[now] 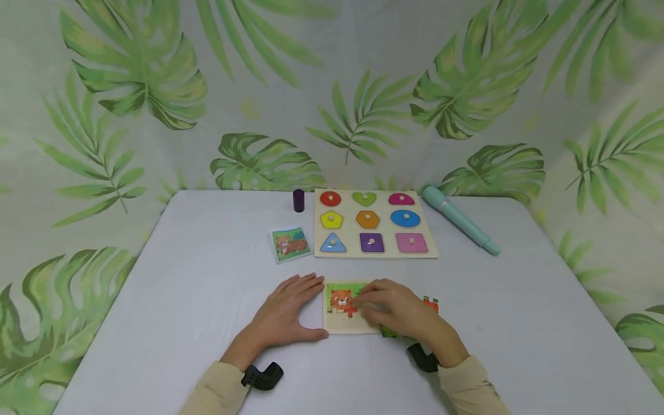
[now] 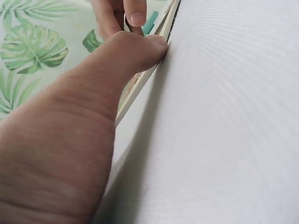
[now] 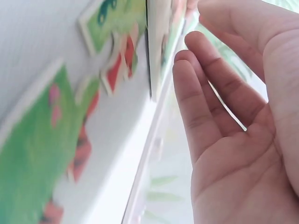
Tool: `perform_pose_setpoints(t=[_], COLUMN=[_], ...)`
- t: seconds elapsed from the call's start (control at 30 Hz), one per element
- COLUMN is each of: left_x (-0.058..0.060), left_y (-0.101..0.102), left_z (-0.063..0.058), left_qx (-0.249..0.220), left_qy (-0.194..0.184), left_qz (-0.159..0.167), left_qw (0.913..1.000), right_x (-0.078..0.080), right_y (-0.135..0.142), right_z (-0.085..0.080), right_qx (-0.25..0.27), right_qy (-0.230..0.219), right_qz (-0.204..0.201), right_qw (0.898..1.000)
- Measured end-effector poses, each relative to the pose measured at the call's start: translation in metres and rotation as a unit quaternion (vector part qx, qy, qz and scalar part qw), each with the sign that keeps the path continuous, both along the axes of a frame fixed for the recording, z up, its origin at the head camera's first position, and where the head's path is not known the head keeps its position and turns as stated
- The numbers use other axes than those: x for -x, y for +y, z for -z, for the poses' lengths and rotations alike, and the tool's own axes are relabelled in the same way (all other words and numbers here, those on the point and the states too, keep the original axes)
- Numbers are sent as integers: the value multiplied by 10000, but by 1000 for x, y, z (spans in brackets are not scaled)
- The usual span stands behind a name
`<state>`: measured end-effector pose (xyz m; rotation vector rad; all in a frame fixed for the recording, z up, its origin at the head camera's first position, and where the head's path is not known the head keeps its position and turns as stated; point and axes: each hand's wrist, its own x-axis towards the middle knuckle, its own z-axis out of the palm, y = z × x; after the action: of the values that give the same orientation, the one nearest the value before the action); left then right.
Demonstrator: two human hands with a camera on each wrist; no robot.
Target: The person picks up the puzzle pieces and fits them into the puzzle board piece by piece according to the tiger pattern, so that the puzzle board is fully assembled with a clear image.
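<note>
We see the left grip [image 1: 284, 314] spread loose, fingertips and thumb at the left edge of the puzzle board [image 1: 344, 326], which lies flat on the table [image 1: 197, 282]. Our right grip [image 1: 396, 308] bends over the board's right part (we cannot tell whether it pinches anything). Loose puzzle pieces [image 3: 42, 140] lie near the right grip.

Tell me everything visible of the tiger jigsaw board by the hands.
The tiger jigsaw board is thin, pale and rectangular, wooden by its look, lying flat on the white table. Pieces in it show an orange tiger's face against green; bare wood shows below. The left hand touches its left edge; the right hand, over it, hides its right side.
</note>
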<state>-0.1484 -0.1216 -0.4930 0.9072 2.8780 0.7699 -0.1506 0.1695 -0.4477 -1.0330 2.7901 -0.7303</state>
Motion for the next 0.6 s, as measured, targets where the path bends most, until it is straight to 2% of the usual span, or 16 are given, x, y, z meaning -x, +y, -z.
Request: perform_pose_setpoints(t=[0.1,0.23,0.4,0.6], left_x=[-1,2,-1,-1], left_y=[-1,0,0,0], left_z=[1,-1,0,1], left_qx=[-25,-63,-112,-116], left_qy=[-10,-43,-106,-20], left_qz=[-15,-24,-24,-16], left_qw=[10000,10000,9999,9999], right_x=[-3,-5,-11,-13], right_y=[8,20,31,44], right_z=[-1,-6,-8,-7], right_qx=[223,267,247,609], right_qy=[115,221,285,688], right_qz=[96,409,780,804], right_qw=[9996,9986,9962,9925])
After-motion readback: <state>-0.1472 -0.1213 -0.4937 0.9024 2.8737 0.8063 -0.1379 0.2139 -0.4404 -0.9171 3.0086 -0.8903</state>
